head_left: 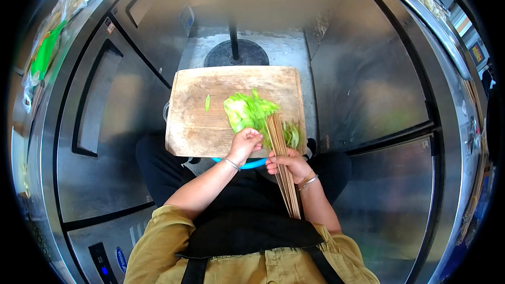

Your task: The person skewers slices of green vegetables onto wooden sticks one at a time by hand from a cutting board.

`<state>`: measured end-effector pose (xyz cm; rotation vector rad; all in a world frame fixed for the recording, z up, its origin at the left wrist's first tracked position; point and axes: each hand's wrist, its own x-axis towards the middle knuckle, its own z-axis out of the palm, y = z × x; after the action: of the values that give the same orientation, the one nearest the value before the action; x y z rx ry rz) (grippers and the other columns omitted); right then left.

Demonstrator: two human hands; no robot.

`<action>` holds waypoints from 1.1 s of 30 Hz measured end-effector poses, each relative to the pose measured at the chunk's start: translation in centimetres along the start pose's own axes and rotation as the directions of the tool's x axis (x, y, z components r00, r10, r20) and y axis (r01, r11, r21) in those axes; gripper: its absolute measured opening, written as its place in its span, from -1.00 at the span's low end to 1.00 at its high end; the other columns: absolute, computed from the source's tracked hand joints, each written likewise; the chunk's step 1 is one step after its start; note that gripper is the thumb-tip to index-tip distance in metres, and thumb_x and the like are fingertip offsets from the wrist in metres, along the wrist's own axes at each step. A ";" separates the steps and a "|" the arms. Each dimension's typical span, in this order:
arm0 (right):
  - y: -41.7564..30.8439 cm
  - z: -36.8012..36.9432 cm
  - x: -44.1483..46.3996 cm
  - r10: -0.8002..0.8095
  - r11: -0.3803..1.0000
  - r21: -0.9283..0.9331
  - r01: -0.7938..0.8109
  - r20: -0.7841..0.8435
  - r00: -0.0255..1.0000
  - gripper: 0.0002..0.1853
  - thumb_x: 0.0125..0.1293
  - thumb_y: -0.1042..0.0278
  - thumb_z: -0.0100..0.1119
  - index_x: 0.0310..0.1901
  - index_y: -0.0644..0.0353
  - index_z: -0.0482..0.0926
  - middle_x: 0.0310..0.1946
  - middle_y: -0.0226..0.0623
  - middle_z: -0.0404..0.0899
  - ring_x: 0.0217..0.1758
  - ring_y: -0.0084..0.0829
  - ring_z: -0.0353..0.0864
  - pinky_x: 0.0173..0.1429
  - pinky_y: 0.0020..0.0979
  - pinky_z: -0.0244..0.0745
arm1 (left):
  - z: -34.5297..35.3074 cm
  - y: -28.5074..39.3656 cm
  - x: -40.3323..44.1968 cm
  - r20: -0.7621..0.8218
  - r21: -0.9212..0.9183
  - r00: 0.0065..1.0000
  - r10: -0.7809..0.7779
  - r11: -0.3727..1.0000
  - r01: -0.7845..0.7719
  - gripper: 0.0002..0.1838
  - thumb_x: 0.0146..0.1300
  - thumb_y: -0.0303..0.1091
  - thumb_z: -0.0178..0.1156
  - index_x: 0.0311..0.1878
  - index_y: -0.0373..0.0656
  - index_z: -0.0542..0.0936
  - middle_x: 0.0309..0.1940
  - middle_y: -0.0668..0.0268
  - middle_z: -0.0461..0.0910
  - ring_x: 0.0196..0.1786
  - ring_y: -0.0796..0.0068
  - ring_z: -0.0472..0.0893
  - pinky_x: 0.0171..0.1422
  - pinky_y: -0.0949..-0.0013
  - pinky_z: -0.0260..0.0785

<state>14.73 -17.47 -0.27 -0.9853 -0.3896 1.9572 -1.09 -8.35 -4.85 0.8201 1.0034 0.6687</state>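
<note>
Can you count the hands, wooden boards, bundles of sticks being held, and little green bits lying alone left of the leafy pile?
Left hand and right hand: 2
Wooden board: 1
Held stick bundle: 1
Lone green bit: 1
Total: 5

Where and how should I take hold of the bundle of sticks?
Probably grip the bundle of sticks on its bare lower length, below the right hand, coming from the person's left. The right hand already wraps it higher up, its forearm blocks the right side, and green leaves crowd the upper end. The sticks are thin and loosely aligned, so close across them all.
</note>
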 end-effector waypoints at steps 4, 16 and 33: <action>-0.2 0.1 -0.1 0.009 1.000 0.010 -0.009 0.046 0.999 -0.84 0.14 0.54 0.09 -0.22 0.29 0.45 -0.28 -0.05 0.56 -0.28 -0.33 0.61 -0.16 -0.34 0.58 | -0.4 -0.6 -0.1 -0.026 0.035 0.999 -0.037 0.999 0.038 -0.90 0.14 -0.37 0.19 -0.38 -0.12 0.46 -0.54 0.46 0.47 -0.48 0.69 0.47 -0.39 0.59 0.42; 0.8 -0.3 0.9 0.030 0.999 0.016 -0.031 0.028 0.999 -0.86 0.12 0.57 0.06 -0.25 0.35 0.49 -0.26 0.03 0.54 -0.21 -0.22 0.60 -0.05 -0.24 0.53 | -1.4 -1.5 -0.5 -0.074 0.289 0.955 0.288 0.923 -0.256 -0.87 0.15 -0.38 0.17 -0.33 -0.21 0.45 -0.45 0.39 0.46 -0.51 0.66 0.46 -0.45 0.60 0.39; 0.7 -0.1 1.0 0.049 0.998 0.028 -0.050 0.027 0.998 -0.78 0.14 0.55 0.10 -0.17 0.44 0.46 -0.24 -0.01 0.54 -0.16 -0.27 0.58 -0.01 -0.31 0.52 | -3.0 2.8 -0.8 -0.099 0.036 0.984 0.149 0.989 -0.146 -0.93 0.17 -0.42 0.13 -0.31 -0.17 0.49 -0.48 0.40 0.50 -0.53 0.70 0.44 -0.45 0.64 0.33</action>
<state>14.14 -17.03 -1.25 -0.9600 -0.3539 2.0168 -4.51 -6.65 -3.02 0.8987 1.0530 0.8310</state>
